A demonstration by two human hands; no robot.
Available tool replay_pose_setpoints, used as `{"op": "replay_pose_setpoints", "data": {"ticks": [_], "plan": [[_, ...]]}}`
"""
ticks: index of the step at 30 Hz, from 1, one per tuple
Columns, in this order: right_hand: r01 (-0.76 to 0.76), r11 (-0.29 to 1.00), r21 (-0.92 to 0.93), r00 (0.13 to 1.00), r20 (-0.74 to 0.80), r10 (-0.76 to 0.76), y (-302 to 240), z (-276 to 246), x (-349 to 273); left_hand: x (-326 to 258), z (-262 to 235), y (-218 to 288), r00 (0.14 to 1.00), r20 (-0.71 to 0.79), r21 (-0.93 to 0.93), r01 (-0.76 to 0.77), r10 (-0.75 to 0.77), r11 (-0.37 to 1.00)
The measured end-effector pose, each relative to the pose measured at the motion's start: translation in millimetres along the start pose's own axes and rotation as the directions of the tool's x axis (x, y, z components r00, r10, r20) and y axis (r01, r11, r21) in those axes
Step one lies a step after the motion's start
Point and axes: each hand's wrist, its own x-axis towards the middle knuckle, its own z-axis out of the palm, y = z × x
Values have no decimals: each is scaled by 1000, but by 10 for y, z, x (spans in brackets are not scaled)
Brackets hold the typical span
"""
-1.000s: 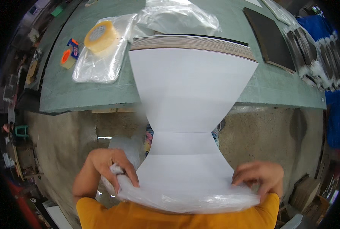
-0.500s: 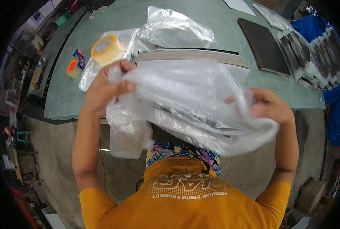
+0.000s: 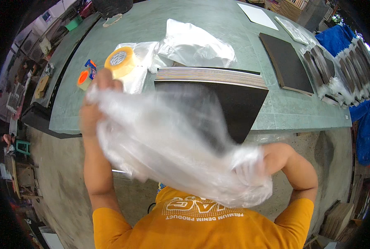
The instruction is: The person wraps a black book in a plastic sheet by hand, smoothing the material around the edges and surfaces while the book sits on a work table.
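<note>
A crumpled, see-through plastic bag [image 3: 160, 137], smeared by motion, stretches between my two hands over my lap and the table's near edge. My left hand [image 3: 94, 103] is closed on its upper left end, near the tape roll. Lower down and nearer to me, my right hand [image 3: 272, 159] grips the other end, its fingertips partly hidden by the plastic. Behind the bag lies a thick stack of boards [image 3: 245, 101] with a black top and pale layered edges, partly covered by the bag. Beyond the stack lies more loose plastic [image 3: 197, 43].
A wide tape roll [image 3: 120, 62] rests on folded plastic at the left, beside a small tape dispenser [image 3: 85, 79]. On the right of the green table [image 3: 259, 118] are a dark board [image 3: 286, 64], plastic-wrapped bundles [image 3: 355, 66] and a white sheet [image 3: 257, 15].
The bag has swung down toward me and left, uncovering the black top of the stack. My right hand has dropped lower and nearer; my left has shifted slightly left.
</note>
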Motion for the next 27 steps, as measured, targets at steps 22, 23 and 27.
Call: {"op": "replay_pose_setpoints", "data": {"ticks": [22,23,27], "plan": [[-20,1000,-18,939,343,25,167,127,142,-409,-153,-194,996,-51,221,80,-70,972],[-204,933,-297,962,116,248,281,176,96,-356,-39,-187,994,74,189,67,-82,980],[-670,207,-713,721,-558,410,440,233,-225,-197,537,-262,502,552,766,10,-665,643]]}}
